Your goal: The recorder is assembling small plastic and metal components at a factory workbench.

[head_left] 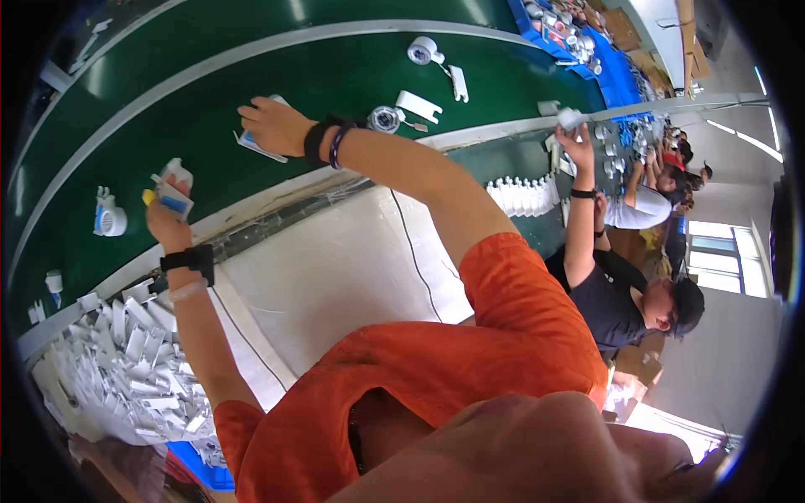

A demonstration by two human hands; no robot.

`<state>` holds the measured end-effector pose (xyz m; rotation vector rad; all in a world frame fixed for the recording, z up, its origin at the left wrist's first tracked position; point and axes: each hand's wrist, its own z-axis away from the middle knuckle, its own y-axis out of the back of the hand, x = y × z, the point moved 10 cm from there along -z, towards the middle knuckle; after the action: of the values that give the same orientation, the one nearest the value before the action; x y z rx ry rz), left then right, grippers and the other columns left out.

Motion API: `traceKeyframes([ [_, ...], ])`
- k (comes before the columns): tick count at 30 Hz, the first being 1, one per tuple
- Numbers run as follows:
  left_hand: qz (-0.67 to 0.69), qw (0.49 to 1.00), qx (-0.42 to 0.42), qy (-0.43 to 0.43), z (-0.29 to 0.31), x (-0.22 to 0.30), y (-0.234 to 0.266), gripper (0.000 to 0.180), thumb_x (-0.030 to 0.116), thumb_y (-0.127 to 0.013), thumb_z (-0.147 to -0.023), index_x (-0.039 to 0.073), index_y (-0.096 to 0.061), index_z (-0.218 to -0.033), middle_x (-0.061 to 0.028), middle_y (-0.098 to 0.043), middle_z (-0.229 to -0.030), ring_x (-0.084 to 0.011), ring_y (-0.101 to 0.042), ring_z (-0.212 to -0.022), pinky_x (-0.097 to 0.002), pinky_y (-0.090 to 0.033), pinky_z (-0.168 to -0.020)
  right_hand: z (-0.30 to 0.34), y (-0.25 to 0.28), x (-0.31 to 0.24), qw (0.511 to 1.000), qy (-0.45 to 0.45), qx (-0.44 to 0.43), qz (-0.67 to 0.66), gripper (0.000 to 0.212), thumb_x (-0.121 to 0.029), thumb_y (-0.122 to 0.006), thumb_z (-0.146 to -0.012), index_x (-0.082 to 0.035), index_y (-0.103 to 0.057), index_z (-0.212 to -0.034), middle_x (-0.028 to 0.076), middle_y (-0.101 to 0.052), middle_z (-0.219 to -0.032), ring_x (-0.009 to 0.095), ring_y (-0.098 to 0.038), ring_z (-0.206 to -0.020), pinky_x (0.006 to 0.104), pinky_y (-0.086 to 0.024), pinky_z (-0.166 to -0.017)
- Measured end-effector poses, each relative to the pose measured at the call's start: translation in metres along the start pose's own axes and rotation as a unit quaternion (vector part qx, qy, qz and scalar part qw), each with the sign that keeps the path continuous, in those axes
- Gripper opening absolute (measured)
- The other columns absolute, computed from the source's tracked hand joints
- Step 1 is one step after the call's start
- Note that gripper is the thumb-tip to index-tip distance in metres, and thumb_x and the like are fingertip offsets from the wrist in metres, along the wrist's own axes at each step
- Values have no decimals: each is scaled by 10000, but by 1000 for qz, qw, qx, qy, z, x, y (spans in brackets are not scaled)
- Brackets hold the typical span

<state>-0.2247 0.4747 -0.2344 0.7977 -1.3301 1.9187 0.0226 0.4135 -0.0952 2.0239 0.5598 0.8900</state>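
My left hand (168, 226) is closed around a white plastic housing (174, 204) with a blue panel on it. A bit of yellow covers one of its fingertips. Further right, over the green conveyor belt (335, 88), my right hand (281, 130) curls its fingers over a flat white-and-blue plastic part (250, 142), much of which the hand hides. Left of my left hand lies a white assembly with a round end (111, 220). To the right of my right hand are a round white-and-silver piece (385, 119) and a white cover (418, 106).
A heap of white plastic parts (147, 360) fills a container at lower left. Another round-ended assembly (423, 51) lies farther along the belt. Blue bins (616, 80) stand at upper right. A co-worker in black (620, 293) on my right holds up a white part (570, 117).
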Motion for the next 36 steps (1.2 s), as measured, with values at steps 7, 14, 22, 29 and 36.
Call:
traceKeyframes([
  [7,-537,721,201,-390,31,83,-9,454,189,-541,-944,-57,-479,-1321,-261,-538,-1299,-361,-523,-1238,-419,-423,-1033,20,2,15,900,-200,-68,-380,172,-288,-711,-799,-126,-660,-828,42,-649,-734,225,-635,-755,393,-457,-706],
  [14,-379,827,-405,-93,231,5,-162,692,161,-712,-844,17,-403,-1446,-156,-449,-1458,-258,-411,-1362,-370,-297,-1132,78,98,-71,443,-360,-73,-818,182,-156,-723,-888,-65,-569,-853,-16,-627,-688,40,-606,-598,181,-411,-543],
  [22,-229,850,-444,165,348,-39,-146,857,245,-852,-725,19,-418,-1429,-94,-550,-1315,-175,-517,-1205,-314,-398,-1031,106,188,-130,412,-292,-147,-850,194,-145,-665,-924,-18,-601,-1056,8,-629,-781,53,-571,-582,189,-442,-538],
  [29,-358,818,-444,70,400,5,-156,564,219,-751,-843,20,-524,-1318,-39,-619,-1077,-119,-569,-934,-270,-472,-833,143,236,-146,481,-215,-204,-825,214,-131,-620,-948,-12,-640,-1124,62,-635,-903,141,-618,-761,299,-515,-692],
  [36,-331,885,-326,12,419,13,-149,361,189,-453,-1017,25,-511,-1333,-49,-613,-958,-115,-571,-720,-250,-482,-669,137,292,-123,918,-269,12,-291,108,-79,-714,-799,-114,-702,-900,42,-608,-716,246,-578,-677,364,-445,-623],
])
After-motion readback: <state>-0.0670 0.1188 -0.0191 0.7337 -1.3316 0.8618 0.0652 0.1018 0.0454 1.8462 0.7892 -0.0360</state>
